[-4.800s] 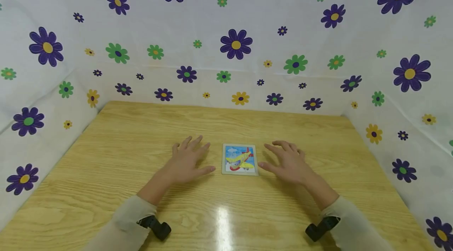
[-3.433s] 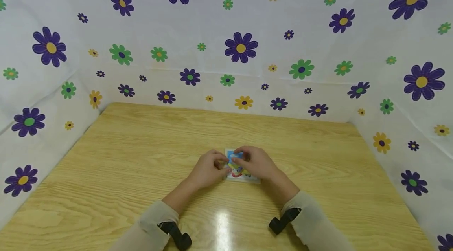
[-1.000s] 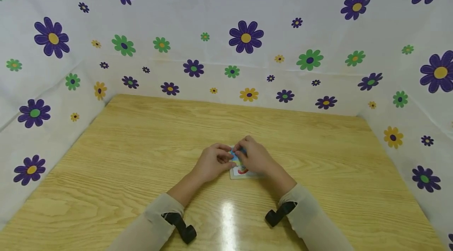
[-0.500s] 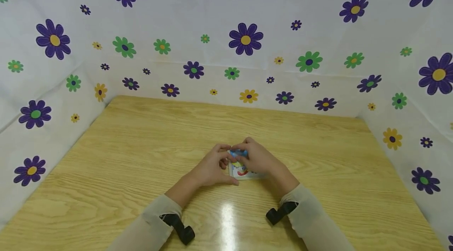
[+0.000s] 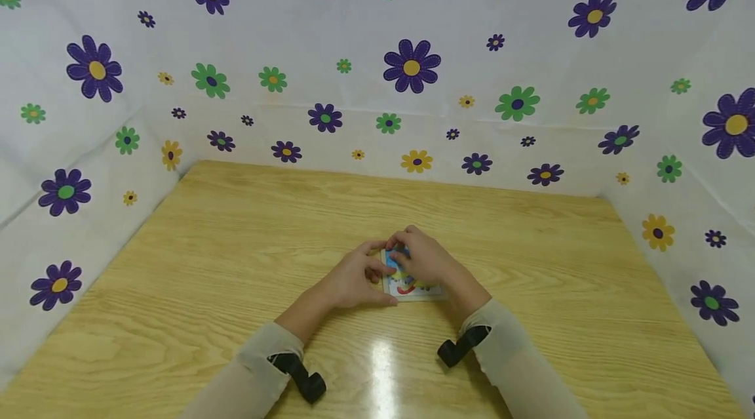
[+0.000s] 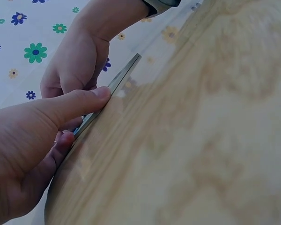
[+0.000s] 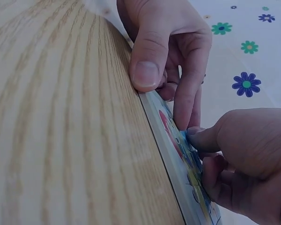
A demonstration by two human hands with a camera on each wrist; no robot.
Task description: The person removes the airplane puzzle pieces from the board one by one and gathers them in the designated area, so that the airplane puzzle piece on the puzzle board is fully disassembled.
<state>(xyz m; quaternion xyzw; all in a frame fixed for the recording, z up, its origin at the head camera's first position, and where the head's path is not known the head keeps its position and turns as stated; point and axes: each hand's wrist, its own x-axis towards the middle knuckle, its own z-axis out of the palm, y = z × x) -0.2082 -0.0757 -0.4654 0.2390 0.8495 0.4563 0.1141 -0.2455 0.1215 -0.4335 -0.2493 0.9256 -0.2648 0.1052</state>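
Left hand (image 5: 356, 278): you hold the left side of the puzzle (image 5: 408, 290), fingers apart, thumb at its near edge.
Puzzle: it sits on the worktop (image 5: 253, 242) between and partly under your hands, with red, yellow and blue showing.
Right hand (image 5: 426, 259): your fingers are narrow, seemingly pinching at the puzzle's far left part; you cannot tell whether anything there is loose.
Corner step: you appear to be working that far left part while steadying the rest.
Next corner move: it likely calls for a firm left hold and a small, careful lift or press from your right.
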